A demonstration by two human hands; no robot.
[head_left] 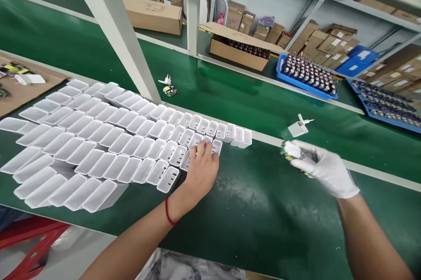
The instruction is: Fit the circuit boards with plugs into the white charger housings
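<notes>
Rows of open-topped white plastic cases [95,133] stand packed together on the green bench surface. My bare left hand [202,166], with a red cord at the wrist, has its fingers curled over a white case [216,146] at the right end of a row; its palm side is hidden. Off to the right, my white-gloved right hand [322,168] is closed on a small circuit-board assembly [291,150] with white and yellow-green parts. Just beyond that hand sits a white adapter-like piece with prongs [298,126] on the green belt.
Another small assembly [169,89] lies on the belt beside a slanted white post [121,30]. Blue trays [309,83] of small parts and an open cardboard box [237,52] line the far side. A brown board with parts [26,91] is at left, a red stool [33,240] below.
</notes>
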